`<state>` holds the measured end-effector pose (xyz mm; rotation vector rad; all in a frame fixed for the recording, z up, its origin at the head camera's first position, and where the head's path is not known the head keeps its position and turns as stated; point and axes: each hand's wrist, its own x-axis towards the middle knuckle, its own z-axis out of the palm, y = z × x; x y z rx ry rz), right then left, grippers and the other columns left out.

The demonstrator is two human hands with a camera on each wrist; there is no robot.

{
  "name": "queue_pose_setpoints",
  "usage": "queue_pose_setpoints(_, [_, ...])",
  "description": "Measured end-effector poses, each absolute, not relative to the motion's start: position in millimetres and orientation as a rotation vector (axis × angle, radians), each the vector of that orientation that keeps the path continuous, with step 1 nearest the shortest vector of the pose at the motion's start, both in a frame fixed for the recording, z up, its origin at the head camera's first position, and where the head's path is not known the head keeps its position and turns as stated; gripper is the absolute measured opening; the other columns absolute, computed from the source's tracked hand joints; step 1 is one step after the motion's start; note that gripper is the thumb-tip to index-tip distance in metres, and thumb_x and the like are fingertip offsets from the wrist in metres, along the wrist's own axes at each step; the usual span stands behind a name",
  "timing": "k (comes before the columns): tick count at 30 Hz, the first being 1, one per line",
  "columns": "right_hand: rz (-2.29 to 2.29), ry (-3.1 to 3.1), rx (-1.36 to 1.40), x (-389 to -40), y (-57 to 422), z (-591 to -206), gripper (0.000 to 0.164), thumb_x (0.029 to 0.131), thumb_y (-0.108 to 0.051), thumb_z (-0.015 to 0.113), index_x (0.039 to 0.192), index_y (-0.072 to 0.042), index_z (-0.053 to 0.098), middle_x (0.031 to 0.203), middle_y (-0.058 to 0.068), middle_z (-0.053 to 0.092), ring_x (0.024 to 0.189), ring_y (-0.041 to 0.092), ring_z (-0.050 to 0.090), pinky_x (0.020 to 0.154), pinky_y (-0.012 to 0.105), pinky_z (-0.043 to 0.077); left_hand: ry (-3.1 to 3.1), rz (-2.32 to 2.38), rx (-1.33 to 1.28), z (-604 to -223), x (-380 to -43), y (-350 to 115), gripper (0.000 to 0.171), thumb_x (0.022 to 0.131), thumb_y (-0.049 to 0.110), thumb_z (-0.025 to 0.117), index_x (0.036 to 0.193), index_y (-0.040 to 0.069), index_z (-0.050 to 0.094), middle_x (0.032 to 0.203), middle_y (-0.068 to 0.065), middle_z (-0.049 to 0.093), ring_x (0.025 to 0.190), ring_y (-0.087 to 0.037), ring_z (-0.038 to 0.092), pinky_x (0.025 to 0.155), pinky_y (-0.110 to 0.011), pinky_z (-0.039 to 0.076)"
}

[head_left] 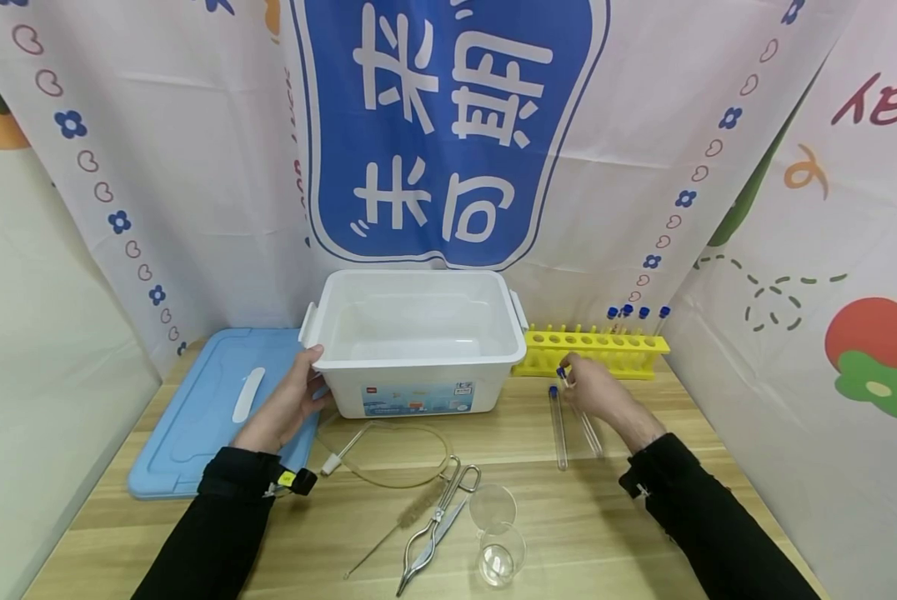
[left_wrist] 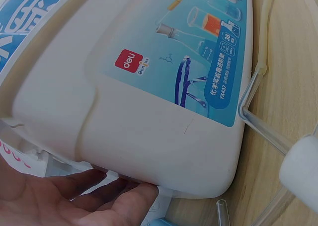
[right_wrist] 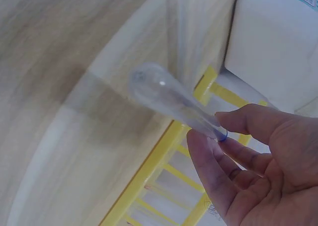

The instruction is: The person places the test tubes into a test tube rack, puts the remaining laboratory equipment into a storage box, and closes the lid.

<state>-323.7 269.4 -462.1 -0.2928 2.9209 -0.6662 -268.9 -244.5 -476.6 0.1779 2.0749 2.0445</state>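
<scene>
My right hand (head_left: 600, 389) pinches a clear test tube (head_left: 589, 432) near its blue-capped end, between thumb and fingers. In the right wrist view the rounded end of that test tube (right_wrist: 154, 89) points away from the fingertips, with the yellow rack behind. A second capped test tube (head_left: 558, 433) lies on the table just left of it. At the left end of a white plastic bin (head_left: 418, 379), my left hand (head_left: 287, 404) rests against the side wall. In the left wrist view its fingers (left_wrist: 136, 201) touch the wall near the labelled front.
Behind the right hand stands a yellow test tube rack (head_left: 594, 342) with several blue-capped tubes. A blue lid (head_left: 201, 417) lies left. In front are rubber tubing (head_left: 403, 485), a tube brush (head_left: 418, 504), crucible tongs (head_left: 443, 510), tweezers-like metal (head_left: 448, 523) and clear round dishes (head_left: 497, 562).
</scene>
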Motion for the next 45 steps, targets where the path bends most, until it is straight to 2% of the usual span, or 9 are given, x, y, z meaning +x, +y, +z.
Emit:
queue_pose_setpoints(5, [-0.711, 2.969, -0.311, -323.9, 268.2, -455.4, 0.054, 0.102, 0.007, 0.076, 0.154, 0.011, 0.060, 0.127, 0.030, 0.077, 0.105, 0.037, 0.078, 0.085, 0.046, 0.071, 2.073, 2.044, 0.176, -476.6, -269.1, -244.5, 0.088, 0.125, 0.064, 0.025, 0.189, 0.015, -0.010, 0.197, -0.028, 0.000, 0.186, -0.051, -0.002, 0.146, -0.080, 0.013])
queue_pose_setpoints(10, [-0.769, 2.991, -0.296, -327.1, 268.3, -448.6, 0.057, 0.101, 0.007, 0.072, 0.156, 0.011, 0.059, 0.133, 0.031, 0.076, 0.115, 0.041, 0.077, 0.091, 0.049, 0.071, 2.074, 2.042, 0.179, -476.4, -269.0, -244.6, 0.088, 0.125, 0.063, 0.024, 0.189, 0.015, -0.010, 0.197, -0.028, 0.000, 0.186, -0.051, -0.003, 0.146, -0.080, 0.012])
queue_pose_setpoints(14, [-0.816, 2.990, -0.270, -328.3, 269.9, -442.6, 0.058, 0.103, 0.007, 0.069, 0.160, 0.012, 0.056, 0.138, 0.034, 0.073, 0.122, 0.046, 0.077, 0.095, 0.051, 0.072, 2.075, 2.042, 0.172, -476.1, -269.0, -244.3, 0.088, 0.125, 0.063, 0.024, 0.189, 0.014, -0.010, 0.197, -0.028, -0.001, 0.186, -0.051, -0.003, 0.147, -0.080, 0.012])
queue_pose_setpoints(22, [-0.912, 3.053, -0.260, -328.9, 274.5, -433.0, 0.058, 0.107, 0.005, 0.066, 0.163, 0.010, 0.052, 0.138, 0.033, 0.069, 0.124, 0.049, 0.077, 0.093, 0.052, 0.073, 2.082, 2.030, 0.163, -476.4, -269.0, -244.6, 0.089, 0.124, 0.065, 0.025, 0.189, 0.014, -0.009, 0.197, -0.027, -0.001, 0.186, -0.050, -0.004, 0.147, -0.079, 0.013])
queue_pose_setpoints(28, [-1.004, 3.120, -0.230, -329.1, 275.9, -428.1, 0.056, 0.110, 0.002, 0.063, 0.165, 0.007, 0.050, 0.147, 0.032, 0.066, 0.132, 0.051, 0.074, 0.101, 0.059, 0.071, 2.084, 2.027, 0.164, -476.1, -268.9, -244.7, 0.090, 0.124, 0.065, 0.025, 0.189, 0.014, -0.009, 0.197, -0.027, -0.001, 0.186, -0.050, -0.004, 0.147, -0.079, 0.012])
queue_pose_setpoints(37, [-1.102, 3.227, -0.208, -327.9, 275.6, -419.5, 0.057, 0.114, 0.001, 0.064, 0.168, 0.004, 0.048, 0.150, 0.033, 0.066, 0.136, 0.052, 0.071, 0.109, 0.064, 0.067, 2.079, 2.033, 0.152, -475.8, -269.6, -244.2, 0.090, 0.124, 0.065, 0.025, 0.189, 0.014, -0.009, 0.197, -0.027, -0.001, 0.186, -0.050, -0.004, 0.147, -0.078, 0.013])
queue_pose_setpoints(45, [-1.217, 3.325, -0.244, -329.5, 275.0, -416.2, 0.057, 0.112, 0.004, 0.067, 0.167, 0.006, 0.049, 0.146, 0.033, 0.067, 0.131, 0.051, 0.073, 0.105, 0.065, 0.068, 2.071, 2.040, 0.148, -475.8, -270.4, -244.8, 0.089, 0.124, 0.064, 0.025, 0.189, 0.013, -0.008, 0.197, -0.027, -0.002, 0.186, -0.050, -0.005, 0.147, -0.078, 0.014])
